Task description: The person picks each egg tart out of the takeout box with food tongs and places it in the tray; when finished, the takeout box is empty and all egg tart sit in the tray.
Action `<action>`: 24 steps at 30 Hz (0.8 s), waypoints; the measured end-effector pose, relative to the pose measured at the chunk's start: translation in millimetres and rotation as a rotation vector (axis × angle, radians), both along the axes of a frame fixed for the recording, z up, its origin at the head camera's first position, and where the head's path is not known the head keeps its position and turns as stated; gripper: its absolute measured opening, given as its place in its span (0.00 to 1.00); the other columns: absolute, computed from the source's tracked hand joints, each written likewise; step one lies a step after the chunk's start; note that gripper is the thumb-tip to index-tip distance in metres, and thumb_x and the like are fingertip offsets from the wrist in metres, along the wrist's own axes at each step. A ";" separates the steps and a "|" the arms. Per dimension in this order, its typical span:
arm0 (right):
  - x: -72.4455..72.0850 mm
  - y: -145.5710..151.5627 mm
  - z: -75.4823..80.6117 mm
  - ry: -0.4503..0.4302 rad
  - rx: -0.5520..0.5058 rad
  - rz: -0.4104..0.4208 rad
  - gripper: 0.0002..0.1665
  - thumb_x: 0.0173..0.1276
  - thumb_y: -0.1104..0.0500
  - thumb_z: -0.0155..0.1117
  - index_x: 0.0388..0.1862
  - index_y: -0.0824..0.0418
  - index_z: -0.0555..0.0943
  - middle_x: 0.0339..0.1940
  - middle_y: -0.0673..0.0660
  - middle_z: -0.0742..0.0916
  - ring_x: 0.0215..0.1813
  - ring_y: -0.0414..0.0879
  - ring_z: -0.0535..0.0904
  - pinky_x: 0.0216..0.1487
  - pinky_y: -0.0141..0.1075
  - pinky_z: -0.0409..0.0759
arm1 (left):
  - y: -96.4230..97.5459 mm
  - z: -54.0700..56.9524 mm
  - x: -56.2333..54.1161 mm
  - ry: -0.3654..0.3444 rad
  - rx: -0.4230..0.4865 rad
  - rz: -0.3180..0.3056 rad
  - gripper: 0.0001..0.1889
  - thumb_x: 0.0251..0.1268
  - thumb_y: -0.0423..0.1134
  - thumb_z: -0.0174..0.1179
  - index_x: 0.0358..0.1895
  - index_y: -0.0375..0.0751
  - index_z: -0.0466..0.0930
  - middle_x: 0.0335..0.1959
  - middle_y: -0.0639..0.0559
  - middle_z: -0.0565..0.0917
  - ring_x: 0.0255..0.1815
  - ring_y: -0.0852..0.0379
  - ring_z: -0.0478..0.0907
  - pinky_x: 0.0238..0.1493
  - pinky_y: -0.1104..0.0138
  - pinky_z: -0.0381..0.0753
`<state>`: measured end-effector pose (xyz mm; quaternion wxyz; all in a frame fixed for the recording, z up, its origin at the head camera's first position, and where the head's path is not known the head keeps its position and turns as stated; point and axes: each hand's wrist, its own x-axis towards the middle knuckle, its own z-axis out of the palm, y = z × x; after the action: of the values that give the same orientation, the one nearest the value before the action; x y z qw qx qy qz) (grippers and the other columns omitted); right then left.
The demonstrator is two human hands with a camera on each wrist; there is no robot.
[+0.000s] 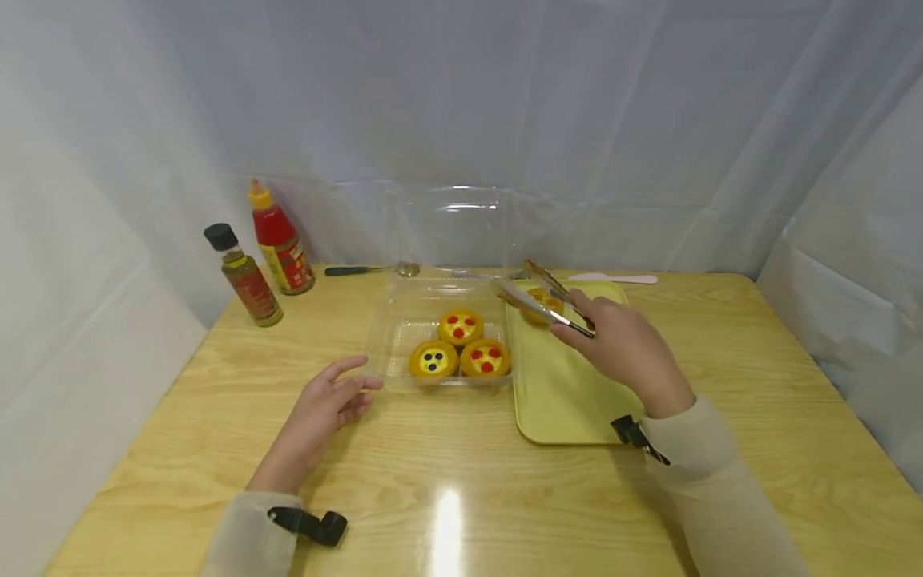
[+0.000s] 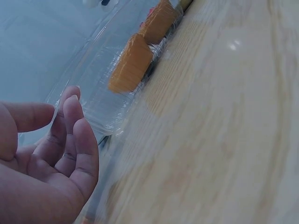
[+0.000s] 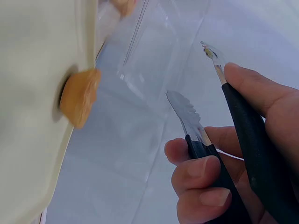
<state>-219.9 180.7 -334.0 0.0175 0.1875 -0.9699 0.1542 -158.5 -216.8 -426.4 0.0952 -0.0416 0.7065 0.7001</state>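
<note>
My right hand (image 1: 623,344) grips tongs (image 3: 243,135) by their black handles, the metal tips spread apart with nothing between them. They hover over the back left of a yellow tray (image 1: 577,409). Below them on the tray sits a toy egg tart (image 3: 80,98), partly covered by the tongs in the head view. Left of the tray stands a clear plastic box (image 1: 395,344), its lid (image 1: 454,232) raised. Inside are two tarts with red dots (image 1: 461,327) and one with blue dots (image 1: 433,360). My left hand (image 1: 328,405), fingers loosely bent, holds nothing beside the box's front left corner.
At the back left stand a dark-capped bottle (image 1: 252,288) and a red sauce bottle (image 1: 277,240). Along the back edge lie a dark-handled utensil (image 1: 346,271) with a round metal end and a pale pink knife (image 1: 634,280). White sheets (image 1: 461,96) hang around the table.
</note>
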 end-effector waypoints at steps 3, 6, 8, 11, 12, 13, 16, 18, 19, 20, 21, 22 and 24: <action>3.0 -9.7 -0.3 -0.020 0.013 0.023 0.43 0.71 0.30 0.51 0.73 0.57 0.68 0.34 0.55 0.79 0.29 0.47 0.71 0.29 0.42 0.69 | -1.0 2.0 0.1 -0.002 0.001 0.003 0.26 0.80 0.38 0.48 0.75 0.37 0.56 0.50 0.46 0.83 0.45 0.57 0.80 0.46 0.68 0.81; 5.7 -17.4 -3.1 -0.051 0.012 0.028 0.45 0.70 0.31 0.53 0.77 0.56 0.63 0.43 0.57 0.82 0.33 0.48 0.76 0.33 0.43 0.74 | -1.2 3.0 0.4 -0.005 0.010 0.004 0.26 0.80 0.38 0.48 0.75 0.37 0.56 0.49 0.47 0.83 0.44 0.58 0.80 0.46 0.69 0.81; 7.0 -21.8 -5.4 -0.070 0.011 0.035 0.45 0.70 0.31 0.53 0.77 0.55 0.63 0.47 0.59 0.83 0.35 0.49 0.78 0.34 0.44 0.76 | -1.3 3.3 0.6 -0.008 0.014 0.002 0.26 0.80 0.37 0.47 0.75 0.37 0.56 0.49 0.48 0.83 0.44 0.58 0.80 0.45 0.69 0.81; 7.7 -27.7 -8.4 -0.083 0.019 0.038 0.44 0.70 0.32 0.54 0.76 0.54 0.65 0.56 0.61 0.82 0.45 0.54 0.82 0.39 0.49 0.80 | -1.1 2.7 0.4 -0.008 0.018 0.001 0.26 0.80 0.37 0.47 0.75 0.36 0.56 0.49 0.47 0.83 0.43 0.58 0.80 0.45 0.69 0.81; 7.5 -30.0 -8.7 -0.083 0.024 0.041 0.43 0.70 0.32 0.54 0.76 0.54 0.65 0.58 0.61 0.82 0.48 0.56 0.82 0.41 0.50 0.81 | -1.1 2.4 0.1 -0.007 0.015 0.000 0.25 0.80 0.37 0.47 0.75 0.37 0.56 0.50 0.46 0.83 0.44 0.57 0.80 0.46 0.68 0.81; 6.8 -32.3 -9.1 -0.082 0.029 0.044 0.43 0.70 0.32 0.55 0.76 0.54 0.65 0.60 0.61 0.81 0.50 0.57 0.82 0.42 0.51 0.81 | -1.0 2.1 -0.1 -0.004 0.011 -0.002 0.25 0.80 0.37 0.47 0.75 0.37 0.56 0.50 0.46 0.83 0.44 0.57 0.80 0.46 0.68 0.81; 4.8 -39.3 -10.0 -0.079 0.046 0.058 0.43 0.70 0.33 0.56 0.76 0.54 0.65 0.63 0.61 0.80 0.53 0.57 0.81 0.42 0.50 0.81 | -0.8 1.2 -0.5 0.004 0.001 -0.004 0.25 0.80 0.38 0.47 0.75 0.37 0.57 0.51 0.45 0.83 0.45 0.56 0.80 0.47 0.68 0.81; 3.1 -43.4 -11.0 -0.084 0.062 0.068 0.43 0.71 0.34 0.57 0.76 0.55 0.65 0.62 0.61 0.81 0.49 0.55 0.83 0.37 0.46 0.81 | -0.6 0.1 -0.5 0.004 0.000 -0.006 0.26 0.80 0.39 0.48 0.75 0.37 0.57 0.51 0.45 0.83 0.45 0.56 0.80 0.47 0.68 0.81; 2.2 -44.9 -11.7 -0.087 0.070 0.072 0.43 0.71 0.34 0.57 0.76 0.56 0.66 0.61 0.61 0.81 0.46 0.54 0.83 0.33 0.44 0.80 | -0.4 -0.4 -0.4 0.004 0.002 -0.005 0.26 0.80 0.38 0.48 0.75 0.37 0.57 0.51 0.45 0.83 0.45 0.56 0.80 0.46 0.68 0.81; 1.1 -46.5 -12.6 -0.091 0.076 0.073 0.42 0.71 0.35 0.57 0.75 0.56 0.66 0.61 0.61 0.82 0.43 0.52 0.83 0.30 0.42 0.79 | -0.7 -0.7 -0.4 0.003 0.004 -0.005 0.26 0.80 0.38 0.48 0.75 0.37 0.57 0.51 0.45 0.83 0.44 0.56 0.80 0.46 0.68 0.81; 0.1 -48.0 -13.4 -0.093 0.082 0.070 0.42 0.71 0.35 0.58 0.75 0.56 0.66 0.60 0.60 0.82 0.40 0.50 0.83 0.28 0.40 0.77 | -0.9 -0.9 -0.5 0.003 0.005 -0.005 0.26 0.80 0.38 0.48 0.75 0.37 0.57 0.51 0.45 0.83 0.44 0.56 0.80 0.46 0.68 0.81; -0.7 -49.2 -14.0 -0.097 0.085 0.066 0.42 0.71 0.35 0.58 0.75 0.56 0.67 0.59 0.61 0.83 0.36 0.49 0.83 0.26 0.39 0.76 | -1.1 -1.1 -0.5 0.003 0.005 -0.005 0.26 0.80 0.38 0.48 0.75 0.37 0.57 0.51 0.45 0.83 0.44 0.56 0.80 0.46 0.68 0.81; -2.3 -51.2 -15.1 -0.102 0.089 0.061 0.41 0.71 0.36 0.59 0.75 0.56 0.67 0.58 0.61 0.83 0.33 0.49 0.82 0.23 0.39 0.75 | -1.4 -1.5 -0.6 0.004 0.004 -0.005 0.26 0.80 0.39 0.48 0.75 0.37 0.57 0.51 0.45 0.83 0.45 0.56 0.80 0.47 0.68 0.81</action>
<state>-222.2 129.4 -349.2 -0.0450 0.2094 -0.9693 0.1209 -159.0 -218.2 -427.9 0.0957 -0.0385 0.7055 0.7012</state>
